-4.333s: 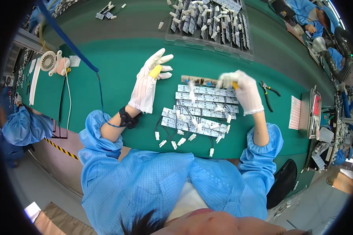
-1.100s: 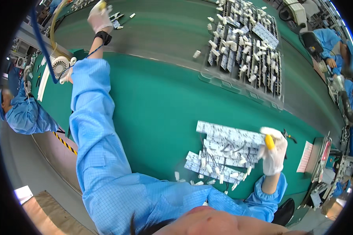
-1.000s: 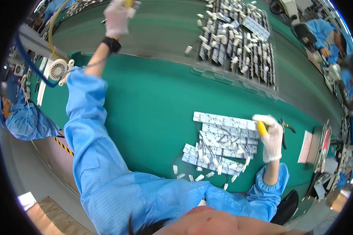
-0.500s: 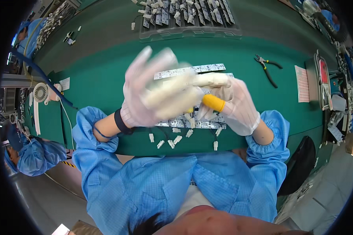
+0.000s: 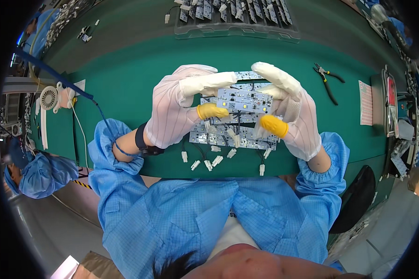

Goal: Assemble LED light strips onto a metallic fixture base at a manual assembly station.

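Note:
A small white circuit board (image 5: 244, 101) with yellowish LEDs is held up between my gloved hands, its face toward me. My left hand (image 5: 181, 102) grips its left end, the yellow-covered thumb in front and the fingers behind. At the right end, my right hand (image 5: 295, 109) is curled round the edge, its yellow-covered thumb by the lower corner. Its inner fingers are partly hidden behind the board. Below and behind lie several longer LED circuit boards (image 5: 200, 138) on the green mat, with dark leads ending in white connectors (image 5: 217, 161) toward me.
A clear tray (image 5: 237, 32) full of similar boards stands at the far side. Cutting pliers (image 5: 329, 83) lie at right, beside a printed sheet (image 5: 366, 103) and a metal box (image 5: 384, 102). At left are a small fan (image 5: 50, 97) and a blue coiled cord (image 5: 56, 74).
My left hand, blurred and raised over the boards before, has come to the left end of the circuit board. The board has turned into clear view between both hands. The head view has shifted slightly.

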### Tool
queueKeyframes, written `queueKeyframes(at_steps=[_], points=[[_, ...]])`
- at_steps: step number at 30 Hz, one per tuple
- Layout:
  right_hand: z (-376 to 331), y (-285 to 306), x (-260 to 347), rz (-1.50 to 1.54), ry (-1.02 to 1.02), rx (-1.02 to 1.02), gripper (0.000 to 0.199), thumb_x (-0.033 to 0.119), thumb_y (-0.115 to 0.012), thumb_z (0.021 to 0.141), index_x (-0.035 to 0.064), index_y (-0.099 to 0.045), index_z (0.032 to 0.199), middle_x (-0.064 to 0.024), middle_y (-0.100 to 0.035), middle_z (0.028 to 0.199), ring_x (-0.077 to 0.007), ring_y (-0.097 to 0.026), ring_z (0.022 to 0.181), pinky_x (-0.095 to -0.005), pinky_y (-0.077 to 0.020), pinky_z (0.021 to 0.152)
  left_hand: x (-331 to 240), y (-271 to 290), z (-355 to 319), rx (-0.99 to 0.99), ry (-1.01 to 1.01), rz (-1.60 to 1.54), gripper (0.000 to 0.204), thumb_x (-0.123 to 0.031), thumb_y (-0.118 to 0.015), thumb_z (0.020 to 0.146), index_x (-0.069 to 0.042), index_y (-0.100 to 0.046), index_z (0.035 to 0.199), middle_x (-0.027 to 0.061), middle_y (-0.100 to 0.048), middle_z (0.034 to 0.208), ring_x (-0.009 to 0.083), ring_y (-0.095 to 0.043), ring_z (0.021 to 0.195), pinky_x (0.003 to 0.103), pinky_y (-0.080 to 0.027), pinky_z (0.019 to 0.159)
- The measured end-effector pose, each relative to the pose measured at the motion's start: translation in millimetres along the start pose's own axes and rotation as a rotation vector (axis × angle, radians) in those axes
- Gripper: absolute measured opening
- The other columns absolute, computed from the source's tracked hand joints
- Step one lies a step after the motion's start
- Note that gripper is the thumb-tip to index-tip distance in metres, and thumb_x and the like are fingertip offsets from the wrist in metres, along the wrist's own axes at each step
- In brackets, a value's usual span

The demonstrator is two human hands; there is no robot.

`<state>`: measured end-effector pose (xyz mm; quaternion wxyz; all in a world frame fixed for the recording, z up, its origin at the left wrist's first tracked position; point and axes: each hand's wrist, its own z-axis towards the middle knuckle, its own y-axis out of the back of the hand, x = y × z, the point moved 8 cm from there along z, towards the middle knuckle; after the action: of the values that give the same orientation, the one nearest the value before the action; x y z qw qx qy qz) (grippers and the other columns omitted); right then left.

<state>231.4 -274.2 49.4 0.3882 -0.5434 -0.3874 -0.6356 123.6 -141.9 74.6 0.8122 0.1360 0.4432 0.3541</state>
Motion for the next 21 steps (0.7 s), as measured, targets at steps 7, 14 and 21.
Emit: queueKeyframes(at_steps=[7, 14, 21], points=[[-2.5, -0.5, -6.8, -0.052, -0.033, 0.023, 0.061, 0.029, -0.072, 0.082, -0.0057, -0.048, 0.125, -0.0172, -0.059, 0.116, -0.0168, -0.066, 0.083, -0.0237, -0.0546, 0.062, 9.2, 0.7, -0.8, -0.055, 0.071, -0.201, 0.051, -0.027, -0.078, 0.063, -0.009, -0.067, 0.109, 0.003, -0.07, 0.096, 0.0218, -0.064, 0.09, 0.03, -0.051, 0.079], [-6.9, 1.9, -5.1, -0.032, -0.058, -0.008, 0.057, 0.024, -0.074, 0.081, -0.0062, -0.049, 0.123, -0.0159, -0.062, 0.108, -0.017, -0.067, 0.075, -0.0244, -0.0541, 0.06, -1.1, 3.3, 0.0, -0.079, -0.067, -0.059, 0.049, -0.021, -0.079, 0.062, -0.002, -0.066, 0.106, 0.0084, -0.069, 0.096, 0.0244, -0.065, 0.091, 0.033, -0.051, 0.08], [-4.0, 1.0, 2.1, -0.182, -0.001, 0.017, 0.057, 0.021, -0.072, 0.082, -0.0055, -0.048, 0.126, -0.0149, -0.065, 0.1, -0.0149, -0.066, 0.069, -0.0234, -0.0529, 0.061, 0.2, 3.8, -0.8, -0.064, -0.037, -0.06, 0.046, -0.014, -0.081, 0.063, 0.0, -0.065, 0.104, 0.0105, -0.068, 0.098, 0.0257, -0.064, 0.09, 0.033, -0.051, 0.079]])
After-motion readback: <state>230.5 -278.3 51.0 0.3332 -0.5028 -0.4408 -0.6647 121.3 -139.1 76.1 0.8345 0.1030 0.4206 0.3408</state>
